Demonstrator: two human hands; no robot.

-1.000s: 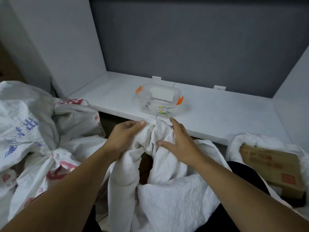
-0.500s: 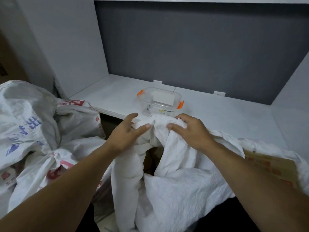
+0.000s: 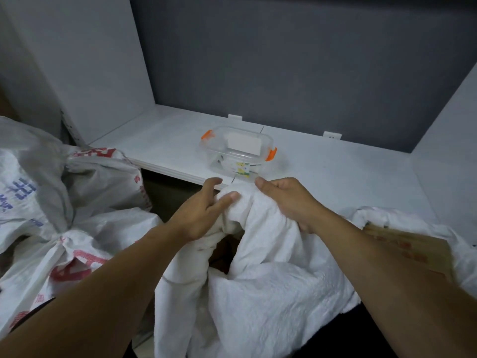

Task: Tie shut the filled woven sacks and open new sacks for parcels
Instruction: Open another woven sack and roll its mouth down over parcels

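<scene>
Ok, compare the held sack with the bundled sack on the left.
The middle sack is plain white; the left sack carries red print. The middle sack's mouth gapes open, held by the left hand and right hand; the left sack's neck is cinched, untouched. Both are white sacks.

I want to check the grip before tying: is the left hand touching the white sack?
Touching. The head view shows the left hand with its thumb lying on the bunched mouth of the white sack; the right hand grips it too.
</scene>
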